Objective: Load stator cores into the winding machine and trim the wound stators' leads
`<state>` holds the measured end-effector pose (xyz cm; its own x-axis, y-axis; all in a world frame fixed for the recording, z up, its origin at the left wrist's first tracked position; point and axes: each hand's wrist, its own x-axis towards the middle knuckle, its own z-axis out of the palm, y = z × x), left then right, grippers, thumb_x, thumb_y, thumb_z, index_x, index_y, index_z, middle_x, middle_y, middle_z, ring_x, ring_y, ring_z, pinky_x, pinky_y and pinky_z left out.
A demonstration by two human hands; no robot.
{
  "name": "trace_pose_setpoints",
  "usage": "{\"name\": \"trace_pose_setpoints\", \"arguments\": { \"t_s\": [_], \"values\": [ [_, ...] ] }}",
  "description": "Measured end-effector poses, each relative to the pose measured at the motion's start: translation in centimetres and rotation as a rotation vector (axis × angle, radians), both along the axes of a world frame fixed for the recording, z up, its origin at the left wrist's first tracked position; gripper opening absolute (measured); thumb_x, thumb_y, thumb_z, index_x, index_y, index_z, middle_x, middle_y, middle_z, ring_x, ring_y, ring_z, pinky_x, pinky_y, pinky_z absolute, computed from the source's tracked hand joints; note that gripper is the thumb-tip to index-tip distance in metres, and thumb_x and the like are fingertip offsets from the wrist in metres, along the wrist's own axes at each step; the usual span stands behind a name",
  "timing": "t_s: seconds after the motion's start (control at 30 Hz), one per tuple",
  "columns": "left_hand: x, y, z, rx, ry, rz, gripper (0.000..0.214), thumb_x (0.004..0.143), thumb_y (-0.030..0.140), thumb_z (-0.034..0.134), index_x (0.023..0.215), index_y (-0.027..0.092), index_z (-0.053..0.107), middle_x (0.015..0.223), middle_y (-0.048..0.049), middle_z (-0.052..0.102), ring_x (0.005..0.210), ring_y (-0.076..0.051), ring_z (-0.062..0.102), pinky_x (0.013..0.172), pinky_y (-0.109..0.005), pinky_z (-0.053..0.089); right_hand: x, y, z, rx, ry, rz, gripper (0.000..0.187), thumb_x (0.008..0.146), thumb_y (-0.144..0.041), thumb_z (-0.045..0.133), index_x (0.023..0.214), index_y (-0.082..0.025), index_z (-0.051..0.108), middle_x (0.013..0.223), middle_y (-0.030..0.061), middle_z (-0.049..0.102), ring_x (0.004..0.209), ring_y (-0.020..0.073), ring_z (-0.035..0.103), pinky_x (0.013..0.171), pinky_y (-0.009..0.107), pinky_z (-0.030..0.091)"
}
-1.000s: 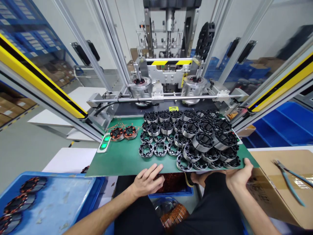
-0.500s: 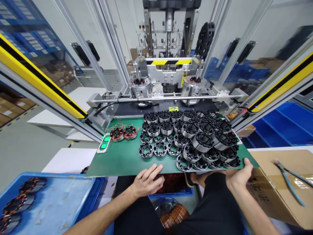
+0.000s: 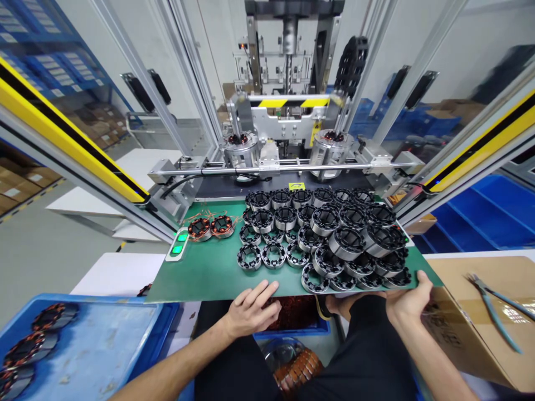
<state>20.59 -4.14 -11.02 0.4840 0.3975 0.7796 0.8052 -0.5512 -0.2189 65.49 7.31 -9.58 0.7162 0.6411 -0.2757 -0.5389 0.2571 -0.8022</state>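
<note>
My left hand point(image 3: 253, 309) lies at the front edge of the green tabletop point(image 3: 192, 278), fingers loosely stretched out and holding nothing. At the right front corner, my right hand point(image 3: 407, 298) grips the tabletop's edge, thumb on top and the other fingers partly hidden beneath. Close to it, stator cores point(image 3: 346, 242) with black insulators and bare metal sides stand in stacked rows across the right half. Two stators wound with copper wire point(image 3: 221, 225) sit at the back left, their loose wire ends trailing behind them.
Behind the tabletop stands a machine with two metal holders point(image 3: 330, 147), a stator in each, and a striped crossbar point(image 3: 288, 103). A blue tray point(image 3: 96, 340) with wound stators is at left. Pliers point(image 3: 493, 312) lie on a cardboard box point(image 3: 463, 278) at right.
The machine's striped crossbar sits very slightly higher, and the rods by its holders look blurred. Both my hands and the stators are where they were.
</note>
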Motion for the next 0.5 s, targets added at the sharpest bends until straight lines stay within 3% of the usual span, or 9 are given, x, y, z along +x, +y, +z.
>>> {"name": "trace_pose_setpoints", "arguments": {
  "t_s": [0.3,0.5],
  "values": [
    [-0.19,-0.06,-0.39,-0.001,-0.009,-0.002,0.033,0.084,0.049,0.108,0.106,0.042,0.085,0.166,0.0067,0.086,0.19,-0.019,0.046,0.159,-0.039,0.024,-0.24,0.38,0.75,-0.035,0.029,-0.047,0.022,0.09,-0.043,0.069,0.102,-0.027,0.077,0.113,0.0033,0.09,0.101,0.0183,0.089,0.076,0.024,0.077],
    [-0.13,0.01,-0.27,-0.002,-0.01,-0.004,0.027,0.087,0.047,0.104,0.106,0.041,0.085,0.174,0.0059,0.082,0.191,-0.02,0.045,0.158,-0.039,0.025,0.13,0.23,0.34,-0.035,-0.007,-0.009,0.03,0.083,-0.048,0.075,0.105,-0.029,0.073,0.111,0.0021,0.09,0.118,0.0257,0.091,0.07,0.028,0.078]
  ]
}}
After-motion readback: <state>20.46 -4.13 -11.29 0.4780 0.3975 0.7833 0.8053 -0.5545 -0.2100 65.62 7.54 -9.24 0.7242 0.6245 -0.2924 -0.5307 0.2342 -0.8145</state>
